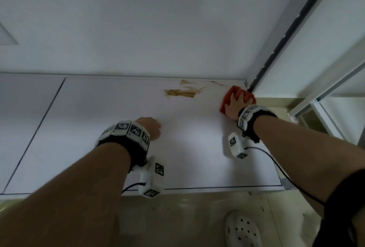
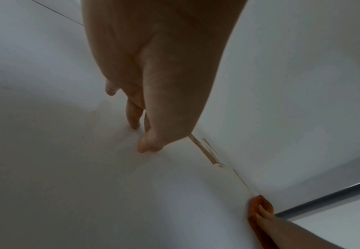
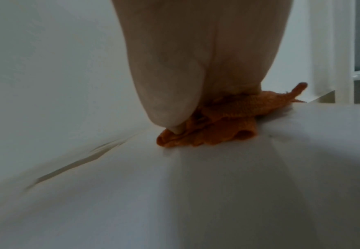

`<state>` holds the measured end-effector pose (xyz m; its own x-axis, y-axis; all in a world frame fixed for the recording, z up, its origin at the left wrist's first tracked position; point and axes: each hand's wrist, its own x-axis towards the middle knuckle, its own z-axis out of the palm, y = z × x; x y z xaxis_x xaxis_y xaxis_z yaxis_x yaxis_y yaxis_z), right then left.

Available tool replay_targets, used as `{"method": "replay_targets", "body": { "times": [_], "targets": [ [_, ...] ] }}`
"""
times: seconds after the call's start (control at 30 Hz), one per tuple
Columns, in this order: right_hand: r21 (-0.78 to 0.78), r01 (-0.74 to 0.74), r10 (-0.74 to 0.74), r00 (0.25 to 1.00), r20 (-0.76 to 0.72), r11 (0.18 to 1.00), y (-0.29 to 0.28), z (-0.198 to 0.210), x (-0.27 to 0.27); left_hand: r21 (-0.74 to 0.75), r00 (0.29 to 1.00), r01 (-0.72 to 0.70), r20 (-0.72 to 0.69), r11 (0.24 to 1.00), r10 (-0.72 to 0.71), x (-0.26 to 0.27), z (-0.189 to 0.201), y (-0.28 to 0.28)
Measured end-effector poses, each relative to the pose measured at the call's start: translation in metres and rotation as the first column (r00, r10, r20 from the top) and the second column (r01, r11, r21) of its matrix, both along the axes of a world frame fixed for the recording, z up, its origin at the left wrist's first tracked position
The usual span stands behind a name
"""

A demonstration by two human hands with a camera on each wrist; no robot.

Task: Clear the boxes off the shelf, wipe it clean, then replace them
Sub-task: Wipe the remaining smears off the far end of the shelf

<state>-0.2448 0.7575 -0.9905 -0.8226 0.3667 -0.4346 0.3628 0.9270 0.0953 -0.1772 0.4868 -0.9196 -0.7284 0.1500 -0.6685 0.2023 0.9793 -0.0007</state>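
The white shelf top [image 1: 197, 148] carries a brown smeared stain [image 1: 183, 93] close to its back edge; no boxes are in view. At the back right corner my right hand [image 1: 235, 104] lies flat with spread fingers on a bunched orange cloth [image 1: 247, 97], pressing it onto the shelf just right of the stain. The right wrist view shows the thumb on the cloth [image 3: 217, 133] and the stain [image 3: 79, 161] to the left. My left hand [image 1: 151, 128] rests mid-shelf holding nothing; in the left wrist view its fingertips [image 2: 134, 123] touch the surface.
A white wall [image 1: 158, 29] rises right behind the shelf. A dark metal rail [image 1: 276, 49] and white frame run up at the right corner. A seam [image 1: 39, 128] divides off the left panel. A white clog [image 1: 243, 231] lies on the floor below.
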Motion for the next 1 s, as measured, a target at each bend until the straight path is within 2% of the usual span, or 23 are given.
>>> {"method": "replay_targets", "body": {
  "times": [0.1, 0.2, 0.33, 0.47, 0.7, 0.8, 0.93, 1.0],
  "targets": [
    [-0.014, -0.031, 0.031, 1.0, 0.003, 0.999, -0.025, 0.001, 0.026, 0.013, 1.0, -0.011, 0.012, 1.0, 0.011, -0.002, -0.002, 0.0],
    [-0.094, -0.079, 0.079, 0.997, -0.01, 0.992, -0.06, 0.003, 0.043, 0.028, 0.999, -0.038, 0.016, 0.999, 0.037, -0.004, -0.006, -0.002],
    [-0.095, -0.162, 0.165, 0.986, 0.018, 0.982, -0.077, 0.0, 0.02, 0.03, 0.998, -0.061, 0.012, 0.998, 0.061, 0.0, -0.009, -0.002],
    [-0.047, -0.215, 0.216, 0.976, 0.011, 0.975, -0.067, -0.004, -0.01, 0.03, 0.999, -0.045, -0.011, 0.999, 0.046, 0.0, -0.01, -0.004],
    [-0.057, -0.123, 0.122, 0.992, -0.025, 0.991, -0.039, -0.005, -0.04, 0.076, 0.998, -0.053, -0.026, 0.996, 0.055, -0.004, -0.014, -0.008],
    [-0.029, -0.115, 0.115, 0.993, -0.021, 0.993, -0.024, 0.003, -0.039, 0.091, 0.998, -0.052, -0.029, 0.994, 0.055, -0.005, -0.015, -0.012],
    [0.083, -0.149, 0.149, 0.989, -0.001, 0.985, -0.009, 0.007, -0.031, 0.109, 0.998, -0.05, -0.024, 0.993, 0.053, -0.006, -0.016, -0.015],
    [0.099, -0.138, 0.143, 0.988, -0.053, 0.985, -0.006, -0.002, -0.037, 0.123, 0.998, -0.056, -0.028, 0.991, 0.06, -0.006, -0.017, -0.016]
  ]
}}
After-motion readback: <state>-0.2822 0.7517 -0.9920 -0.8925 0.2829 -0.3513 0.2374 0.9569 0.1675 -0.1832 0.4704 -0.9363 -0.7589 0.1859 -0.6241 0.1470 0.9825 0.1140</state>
